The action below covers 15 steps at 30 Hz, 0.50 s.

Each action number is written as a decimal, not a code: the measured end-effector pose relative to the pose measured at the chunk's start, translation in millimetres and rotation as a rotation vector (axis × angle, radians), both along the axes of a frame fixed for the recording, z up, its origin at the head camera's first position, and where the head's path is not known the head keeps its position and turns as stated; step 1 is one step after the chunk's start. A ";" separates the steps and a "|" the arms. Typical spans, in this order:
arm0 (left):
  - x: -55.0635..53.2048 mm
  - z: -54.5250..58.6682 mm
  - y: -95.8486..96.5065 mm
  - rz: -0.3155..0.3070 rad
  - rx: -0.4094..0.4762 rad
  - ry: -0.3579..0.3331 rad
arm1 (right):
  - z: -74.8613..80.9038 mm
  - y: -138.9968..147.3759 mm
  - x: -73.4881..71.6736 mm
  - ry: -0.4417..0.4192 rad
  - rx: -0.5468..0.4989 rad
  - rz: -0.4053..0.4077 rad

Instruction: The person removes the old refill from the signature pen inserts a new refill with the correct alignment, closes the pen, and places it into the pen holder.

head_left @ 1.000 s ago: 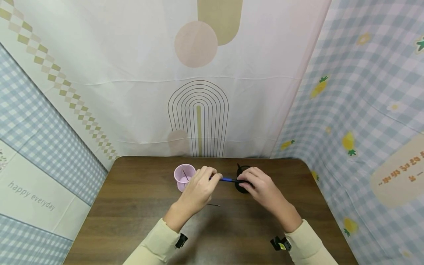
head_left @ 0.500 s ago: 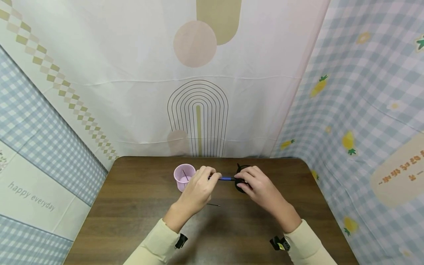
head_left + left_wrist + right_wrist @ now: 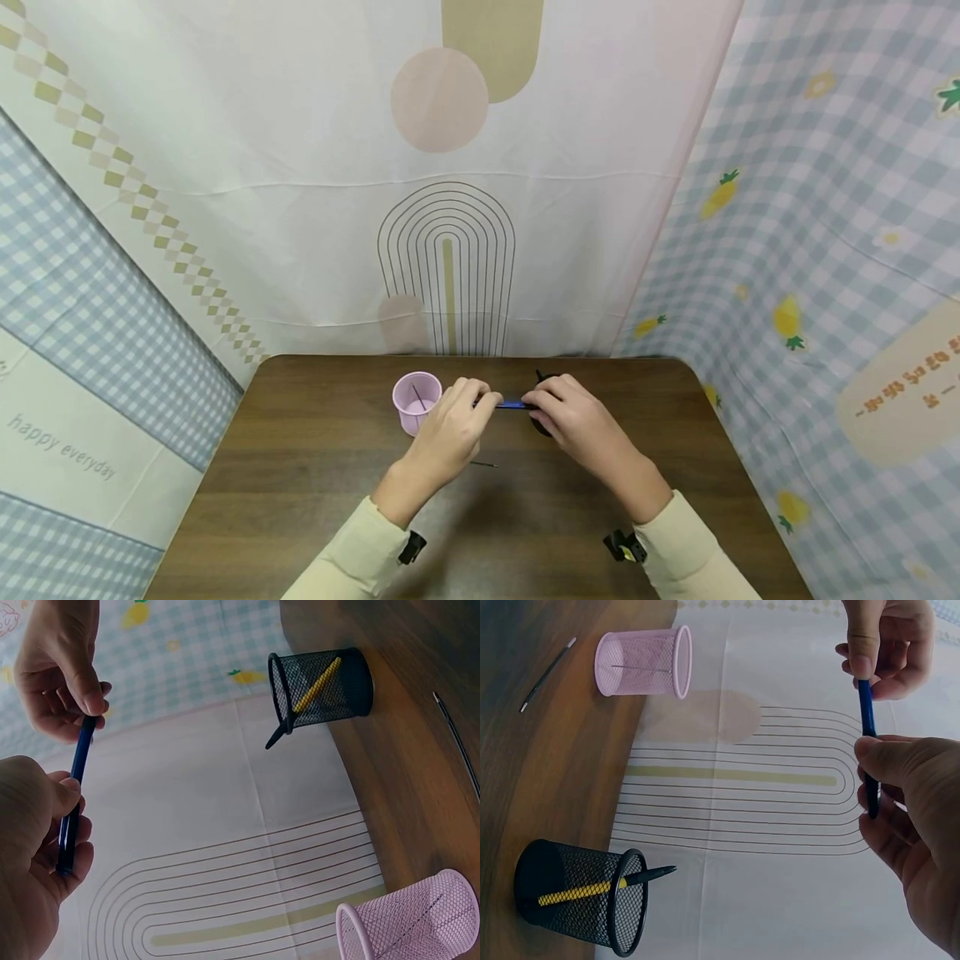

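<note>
Held level above the table, a blue pen (image 3: 513, 405) spans the gap between my two hands. My left hand (image 3: 448, 429) pinches one end between thumb and curled fingers. At the other end, the thumb and fingers of my right hand (image 3: 581, 425) grip the pen's dark part. Both wrist views show a blue barrel (image 3: 80, 757) between the hands, with its ends partly covered by fingers. Below them, a thin dark pen refill (image 3: 547, 675) lies on the table, partly hidden by my left hand in the head view.
A pink mesh pen cup (image 3: 417, 393) with a thin dark stick in it stands at the back, left of centre. Right of it, behind my right hand, stands a black mesh pen cup (image 3: 581, 889) holding a yellow-and-black pen (image 3: 651, 874). Cloth hangs behind the wooden table (image 3: 315, 467).
My right hand has shifted slightly left along the pen's line, closer to my left hand, so a little less of the pen shows between them. The left hand stays nearly still.
</note>
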<state>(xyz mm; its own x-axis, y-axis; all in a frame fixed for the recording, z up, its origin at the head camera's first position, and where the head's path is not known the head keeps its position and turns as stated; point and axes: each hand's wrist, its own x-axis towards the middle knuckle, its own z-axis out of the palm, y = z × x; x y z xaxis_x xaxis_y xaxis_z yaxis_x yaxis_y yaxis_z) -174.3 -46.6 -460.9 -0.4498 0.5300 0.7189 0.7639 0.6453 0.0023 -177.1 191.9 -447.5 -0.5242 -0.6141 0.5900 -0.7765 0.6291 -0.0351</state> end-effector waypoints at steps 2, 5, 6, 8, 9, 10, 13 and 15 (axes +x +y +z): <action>0.2 -0.9 0.2 0.005 -0.005 -0.001 | 0.4 -1.4 0.6 0.006 0.015 -0.012; -0.1 -2.7 0.7 0.005 0.003 0.005 | 0.4 -2.7 1.2 0.017 0.022 -0.018; -0.1 -2.9 0.6 0.003 0.007 0.005 | 0.3 -2.9 1.4 0.019 0.022 -0.020; -0.6 -3.5 0.1 -0.002 0.012 -0.001 | -0.5 -2.7 0.9 0.020 0.016 -0.021; -0.7 -3.7 -0.1 -0.003 0.012 -0.007 | -0.9 -2.3 0.7 0.018 0.014 -0.023; -1.0 -3.9 -0.4 -0.006 0.012 -0.013 | -1.2 -1.9 0.3 0.015 0.016 -0.027; -2.2 -4.8 -2.5 -0.010 0.011 -0.030 | -1.9 0.0 -0.4 0.004 0.020 -0.041; -3.1 -5.5 -4.5 -0.010 0.012 -0.041 | -2.1 2.0 -1.1 0.000 0.016 -0.043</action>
